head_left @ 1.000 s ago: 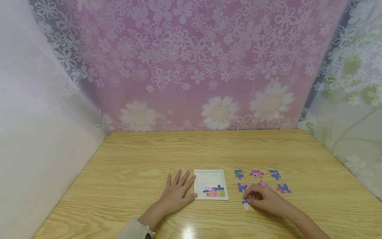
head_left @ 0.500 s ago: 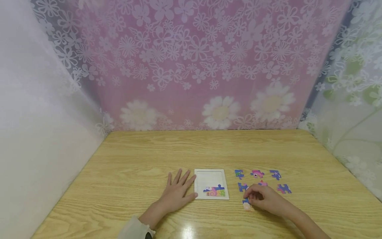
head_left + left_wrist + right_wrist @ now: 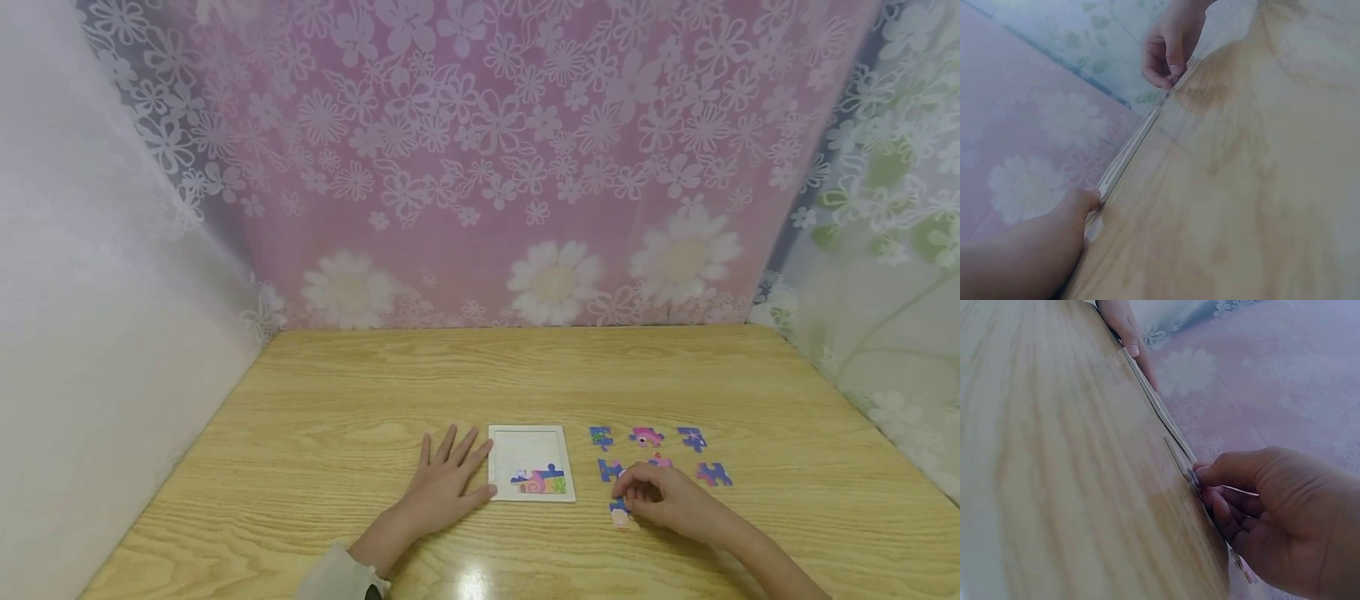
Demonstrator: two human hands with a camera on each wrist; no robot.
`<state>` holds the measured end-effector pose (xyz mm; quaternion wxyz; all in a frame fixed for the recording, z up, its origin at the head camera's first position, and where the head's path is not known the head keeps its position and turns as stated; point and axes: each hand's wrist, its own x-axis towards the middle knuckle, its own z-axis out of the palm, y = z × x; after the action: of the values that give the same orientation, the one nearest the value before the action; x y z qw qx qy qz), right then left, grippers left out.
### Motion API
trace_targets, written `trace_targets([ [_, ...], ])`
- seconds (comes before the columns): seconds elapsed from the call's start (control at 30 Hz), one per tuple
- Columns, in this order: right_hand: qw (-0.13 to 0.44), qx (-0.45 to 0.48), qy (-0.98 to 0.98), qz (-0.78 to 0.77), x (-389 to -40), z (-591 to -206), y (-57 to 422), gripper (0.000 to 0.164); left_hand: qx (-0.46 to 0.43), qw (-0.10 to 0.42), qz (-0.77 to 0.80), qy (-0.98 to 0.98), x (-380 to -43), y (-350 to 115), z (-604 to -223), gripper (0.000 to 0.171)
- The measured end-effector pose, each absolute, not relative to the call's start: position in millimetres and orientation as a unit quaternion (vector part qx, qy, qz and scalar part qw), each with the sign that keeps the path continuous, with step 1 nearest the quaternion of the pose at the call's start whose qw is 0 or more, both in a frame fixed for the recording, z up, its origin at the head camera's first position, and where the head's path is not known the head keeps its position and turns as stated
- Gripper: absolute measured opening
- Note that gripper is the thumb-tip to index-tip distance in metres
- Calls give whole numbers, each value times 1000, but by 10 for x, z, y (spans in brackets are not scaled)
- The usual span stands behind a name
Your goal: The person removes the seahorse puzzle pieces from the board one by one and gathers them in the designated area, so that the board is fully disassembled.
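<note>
My left hand lies flat on the table with fingers spread, thumb and index fingertip at the left edge of a white puzzle frame. Inside the frame, at its lower right, sit joined puzzle pieces in pink, blue and green. To the right of the frame, my right hand pinches a blue and beige puzzle piece by its upper right part, between thumb and curled index finger. In the right wrist view the thumb is at the near end of this thin piece, low over the tabletop.
Several loose pieces lie around the right hand: a green and blue one, a pink one with an eye, one with a starfish and a purple-blue one. Pieces beside the fingers are partly hidden. Flowered curtains enclose the wooden table.
</note>
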<state>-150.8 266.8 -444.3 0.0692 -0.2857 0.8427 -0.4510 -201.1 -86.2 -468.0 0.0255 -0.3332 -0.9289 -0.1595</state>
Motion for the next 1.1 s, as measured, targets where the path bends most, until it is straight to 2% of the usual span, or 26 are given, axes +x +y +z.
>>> trace_targets([
  [0.43, 58, -271, 853, -441, -1511, -4296, 2599, 8, -337, 25, -155, -928, -1993, -864, -4626, 66],
  [0.77, 27, -311, 850, -424, -1622, -4071, 2360, 11, -332, 23, -153, -931, -2002, -871, -4640, 67],
  [1.1, 46, -319, 850, -416, -1785, -3909, 2000, 15, -333, 22, -156, -929, -2000, -865, -4648, 66],
])
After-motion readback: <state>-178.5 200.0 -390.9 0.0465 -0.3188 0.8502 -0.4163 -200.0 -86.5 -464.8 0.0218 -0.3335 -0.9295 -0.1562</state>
